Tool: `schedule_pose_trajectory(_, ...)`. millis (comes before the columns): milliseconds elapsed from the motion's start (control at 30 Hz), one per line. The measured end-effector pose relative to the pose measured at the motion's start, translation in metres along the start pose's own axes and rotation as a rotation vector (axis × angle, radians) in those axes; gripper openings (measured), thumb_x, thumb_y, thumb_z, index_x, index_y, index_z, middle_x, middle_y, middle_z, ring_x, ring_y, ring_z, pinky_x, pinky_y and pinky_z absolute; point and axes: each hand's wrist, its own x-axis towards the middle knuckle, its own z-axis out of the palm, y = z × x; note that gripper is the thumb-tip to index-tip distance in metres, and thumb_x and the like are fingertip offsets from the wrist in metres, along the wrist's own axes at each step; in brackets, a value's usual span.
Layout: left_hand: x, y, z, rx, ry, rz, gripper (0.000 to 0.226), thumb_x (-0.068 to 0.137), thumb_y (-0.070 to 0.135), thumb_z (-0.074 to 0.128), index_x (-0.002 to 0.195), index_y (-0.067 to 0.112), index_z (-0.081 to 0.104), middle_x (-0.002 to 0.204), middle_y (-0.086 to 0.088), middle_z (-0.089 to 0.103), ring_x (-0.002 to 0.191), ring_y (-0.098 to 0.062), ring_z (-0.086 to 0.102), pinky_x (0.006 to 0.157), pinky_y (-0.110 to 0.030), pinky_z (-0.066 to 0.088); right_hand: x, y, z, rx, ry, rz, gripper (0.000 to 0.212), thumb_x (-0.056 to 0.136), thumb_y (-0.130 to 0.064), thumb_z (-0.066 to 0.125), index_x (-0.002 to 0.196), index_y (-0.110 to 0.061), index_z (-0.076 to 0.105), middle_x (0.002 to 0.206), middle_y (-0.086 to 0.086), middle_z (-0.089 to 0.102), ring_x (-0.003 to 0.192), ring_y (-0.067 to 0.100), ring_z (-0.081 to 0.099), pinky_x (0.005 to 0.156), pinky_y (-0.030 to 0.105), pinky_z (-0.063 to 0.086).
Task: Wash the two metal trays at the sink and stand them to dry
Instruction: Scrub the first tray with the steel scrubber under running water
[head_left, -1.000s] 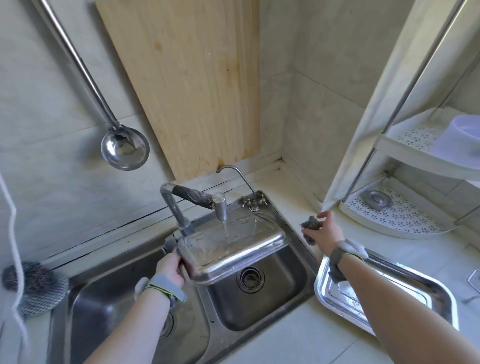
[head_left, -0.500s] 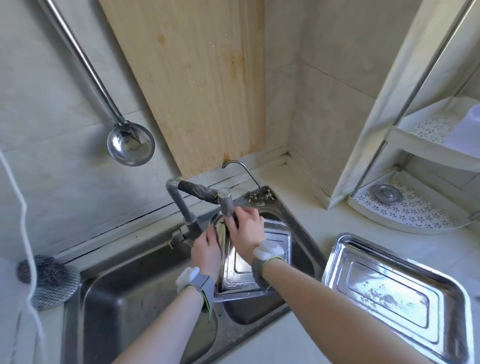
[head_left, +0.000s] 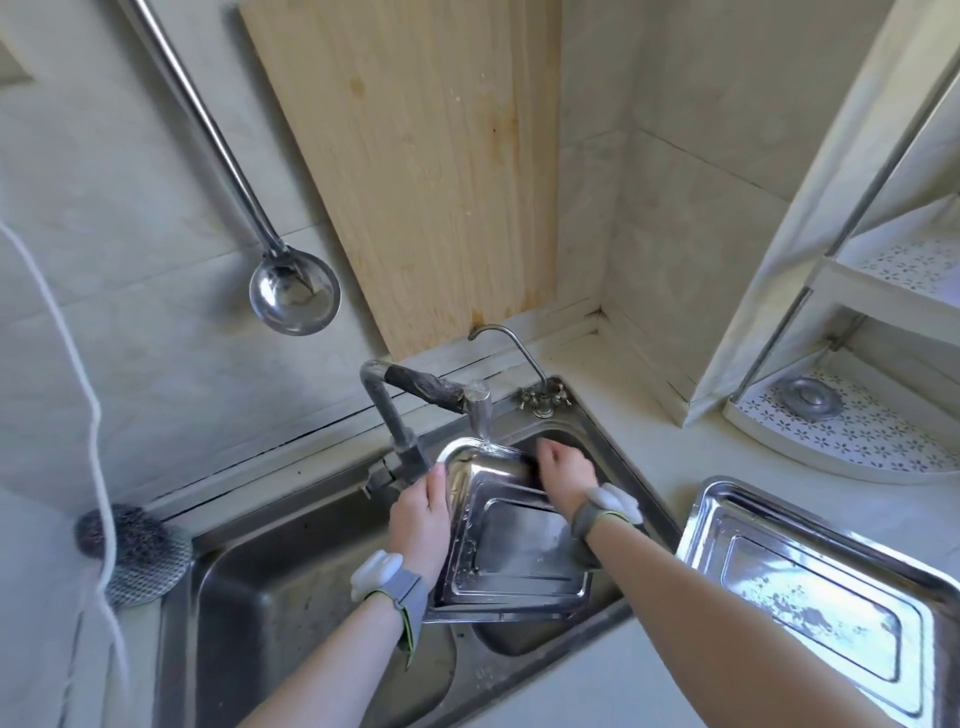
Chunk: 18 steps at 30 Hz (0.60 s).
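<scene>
One metal tray (head_left: 514, 545) stands tilted in the right basin of the sink (head_left: 291, 613), its far corner under the running tap (head_left: 478, 410). My left hand (head_left: 418, 519) grips the tray's left rim, thumb on the inner side. My right hand (head_left: 563, 470) presses on the tray's far right part with bent fingers. A dark bit of the scouring pad (head_left: 540, 444) shows at its fingertips. The second metal tray (head_left: 810, 582) lies flat on the counter to the right, with streaks of residue in its base.
A steel ladle (head_left: 293, 296) hangs on the wall at left, and a wooden board (head_left: 431, 171) leans behind the tap. A mesh scrubber (head_left: 135, 545) sits left of the sink. A small tap (head_left: 524, 358) and a white corner shelf (head_left: 852, 441) stand at right.
My right hand came from the counter onto the tray with the scouring pad. The tray went from lying flat under the tap to standing tilted in the basin.
</scene>
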Motion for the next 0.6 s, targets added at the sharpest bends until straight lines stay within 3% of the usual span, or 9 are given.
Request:
schedule_pose_trajectory(33,0.000,0.003,0.000,0.006,-0.004,0.010,0.053,0.100,0.041,0.034,0.052,0.018,0.035,0.051,-0.001,0.042,0.053,-0.023,0.043,0.056,-0.032,0.030,-0.001,0.002,-0.002,-0.030,0.012,0.074,0.032,0.098,-0.031,0.037,0.113,-0.028,0.065,0.118,0.010,0.066,0.110,0.034,0.058,0.096,0.033,0.044)
schedule_pose_trajectory(100,0.003,0.004,0.004,0.016,0.000,0.011,0.052,0.100,0.041,0.034,0.053,0.020,0.035,0.055,-0.010,0.048,0.059,-0.033,0.047,0.057,-0.033,0.032,-0.013,-0.021,0.014,0.011,0.006,-0.117,0.034,0.101,-0.028,0.037,0.119,-0.013,0.062,0.120,0.012,0.065,0.110,0.031,0.058,0.094,0.034,0.044)
schedule_pose_trajectory(200,0.008,0.000,0.005,0.009,0.019,-0.019,0.051,0.100,0.041,0.035,0.055,0.020,0.038,0.060,-0.016,0.054,0.063,-0.036,0.050,0.060,-0.034,0.034,-0.029,-0.051,0.034,0.122,-0.101,-0.363,0.032,0.102,-0.030,0.037,0.108,-0.009,0.061,0.103,0.011,0.067,0.092,0.027,0.062,0.084,0.039,0.050)
schedule_pose_trajectory(233,0.008,-0.002,0.002,-0.003,0.033,-0.029,0.052,0.100,0.041,0.035,0.054,0.019,0.038,0.055,-0.010,0.050,0.057,-0.030,0.046,0.059,-0.034,0.032,-0.022,-0.046,0.026,0.094,-0.103,-0.332,0.033,0.103,-0.029,0.036,0.110,-0.010,0.062,0.107,0.010,0.067,0.096,0.027,0.062,0.088,0.040,0.049)
schedule_pose_trajectory(300,0.007,-0.003,-0.007,-0.030,0.043,-0.019,0.055,0.100,0.041,0.034,0.054,0.013,0.036,0.049,-0.001,0.041,0.049,-0.020,0.039,0.056,-0.033,0.030,0.000,-0.019,0.006,-0.021,-0.057,-0.084,0.036,0.102,-0.026,0.033,0.120,-0.011,0.060,0.120,0.012,0.064,0.112,0.031,0.058,0.095,0.036,0.044)
schedule_pose_trajectory(367,0.005,-0.001,-0.008,0.000,0.025,0.022,0.055,0.100,0.041,0.034,0.053,0.012,0.036,0.047,0.000,0.039,0.048,-0.019,0.038,0.054,-0.033,0.030,0.004,-0.003,-0.001,-0.159,-0.032,0.110,0.036,0.102,-0.023,0.031,0.123,-0.008,0.056,0.126,0.016,0.060,0.116,0.036,0.055,0.094,0.035,0.040)
schedule_pose_trajectory(533,0.009,0.002,0.000,0.018,0.026,-0.053,0.054,0.101,0.039,0.034,0.052,0.016,0.034,0.050,-0.001,0.041,0.054,-0.024,0.038,0.057,-0.034,0.028,-0.038,-0.052,0.038,0.125,-0.105,-0.400,0.028,0.102,-0.025,0.036,0.114,-0.011,0.058,0.110,0.010,0.063,0.099,0.026,0.058,0.088,0.037,0.046)
schedule_pose_trajectory(600,0.009,-0.002,-0.007,-0.028,0.061,-0.095,0.055,0.101,0.037,0.035,0.052,0.014,0.029,0.048,0.000,0.035,0.052,-0.023,0.033,0.055,-0.035,0.025,-0.022,-0.033,0.025,0.028,-0.051,-0.351,0.030,0.102,-0.030,0.036,0.117,-0.020,0.060,0.115,0.006,0.065,0.104,0.026,0.058,0.090,0.035,0.044)
